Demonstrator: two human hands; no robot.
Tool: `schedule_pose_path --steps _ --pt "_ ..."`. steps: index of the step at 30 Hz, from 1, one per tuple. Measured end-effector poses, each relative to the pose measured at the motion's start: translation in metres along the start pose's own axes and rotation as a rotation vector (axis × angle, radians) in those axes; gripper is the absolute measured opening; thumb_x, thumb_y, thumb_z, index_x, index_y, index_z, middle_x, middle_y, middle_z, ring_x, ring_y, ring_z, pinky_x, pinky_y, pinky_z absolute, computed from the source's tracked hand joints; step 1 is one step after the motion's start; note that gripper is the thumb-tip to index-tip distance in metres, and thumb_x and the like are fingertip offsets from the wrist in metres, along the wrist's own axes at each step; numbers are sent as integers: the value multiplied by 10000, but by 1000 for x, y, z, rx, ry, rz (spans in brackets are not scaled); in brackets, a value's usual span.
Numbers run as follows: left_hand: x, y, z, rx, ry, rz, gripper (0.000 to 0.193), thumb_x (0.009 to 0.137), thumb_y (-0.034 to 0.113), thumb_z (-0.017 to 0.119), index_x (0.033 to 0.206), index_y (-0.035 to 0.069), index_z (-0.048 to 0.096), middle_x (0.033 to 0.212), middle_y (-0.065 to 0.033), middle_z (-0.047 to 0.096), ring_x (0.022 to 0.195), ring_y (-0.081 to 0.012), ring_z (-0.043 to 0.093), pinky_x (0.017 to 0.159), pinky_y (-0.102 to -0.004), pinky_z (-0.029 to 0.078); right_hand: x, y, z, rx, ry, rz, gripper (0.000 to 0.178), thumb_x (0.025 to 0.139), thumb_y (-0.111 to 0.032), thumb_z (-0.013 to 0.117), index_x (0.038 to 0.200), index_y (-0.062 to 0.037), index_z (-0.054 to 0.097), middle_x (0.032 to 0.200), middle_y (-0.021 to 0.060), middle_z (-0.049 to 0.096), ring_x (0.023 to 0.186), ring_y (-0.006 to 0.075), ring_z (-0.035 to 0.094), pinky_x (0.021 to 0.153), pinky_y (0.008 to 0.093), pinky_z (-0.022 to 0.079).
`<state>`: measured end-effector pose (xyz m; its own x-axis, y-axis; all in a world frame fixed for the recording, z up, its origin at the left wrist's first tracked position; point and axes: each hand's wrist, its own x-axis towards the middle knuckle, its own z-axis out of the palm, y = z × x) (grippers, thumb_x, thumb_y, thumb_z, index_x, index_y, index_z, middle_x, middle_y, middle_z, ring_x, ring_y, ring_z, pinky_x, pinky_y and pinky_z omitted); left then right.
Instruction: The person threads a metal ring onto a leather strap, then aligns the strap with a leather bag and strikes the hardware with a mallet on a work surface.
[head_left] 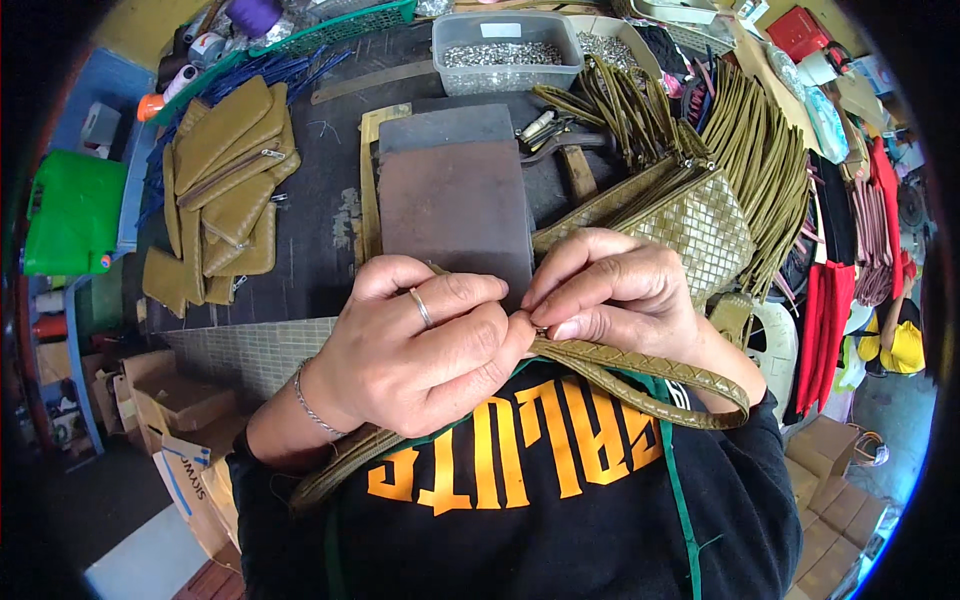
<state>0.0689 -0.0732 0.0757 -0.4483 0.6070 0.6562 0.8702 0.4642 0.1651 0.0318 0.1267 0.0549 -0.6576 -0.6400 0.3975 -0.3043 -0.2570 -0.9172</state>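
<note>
Both hands meet over my lap, in front of the table edge. My left hand (430,340) is closed, its fingertips pinching an olive leather strap at a small metal fitting (540,331). From the other side my right hand (620,295) pinches at the same spot with thumb and forefinger. The strap (705,418) loops out to the right below my right wrist. Beneath my left wrist an olive piece with a zipper edge (345,465) hangs down; most of it is hidden. The fingers cover much of the fitting, so how it is joined to the strap cannot be seen.
A dark flat block (450,200) lies ahead on the table. Olive zipped pouches (225,190) are piled at left. At right are a woven olive pouch (690,225) and bundled straps (765,150). Behind stands a clear tub (507,80) of small metal parts.
</note>
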Motion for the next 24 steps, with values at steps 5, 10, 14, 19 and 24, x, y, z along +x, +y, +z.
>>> schedule_pose_path --steps 5,10,14,19,24 --pt "0 2 0 -2 -9 -5 121 625 82 681 737 64 639 686 31 539 711 -122 576 630 -259 330 -1 4 -2 0 -33 -56 86 735 -19 642 819 -17 658 849 84 602 784 159 581 675 250 480" --pt "-2 3 2 1 16 -28 155 622 94 675 769 58 643 685 30 538 709 -122 576 636 -259 326 -2 6 0 63 -30 -55 91 745 -18 630 832 -9 654 872 92 595 800 162 576 708 256 476" --pt "-3 1 1 -17 20 -54 175 633 120 666 794 57 641 688 27 538 711 -119 577 649 -255 323 -4 6 -3 55 -56 -68 151 738 -22 641 888 -8 642 928 93 581 821 153 558 712 243 458" --pt "-3 -1 -1 -39 -22 -128 173 648 131 656 804 61 634 711 22 545 722 -119 576 657 -253 330 -5 4 9 -37 10 -9 234 714 -51 681 931 -3 611 971 77 553 816 126 524 677 209 424" --pt "0 0 -3 -4 -138 -242 206 665 132 657 848 57 602 805 -2 558 764 -140 573 710 -287 385 -4 10 24 -130 166 49 180 744 -45 645 893 5 558 903 82 525 839 160 530 722 257 442"
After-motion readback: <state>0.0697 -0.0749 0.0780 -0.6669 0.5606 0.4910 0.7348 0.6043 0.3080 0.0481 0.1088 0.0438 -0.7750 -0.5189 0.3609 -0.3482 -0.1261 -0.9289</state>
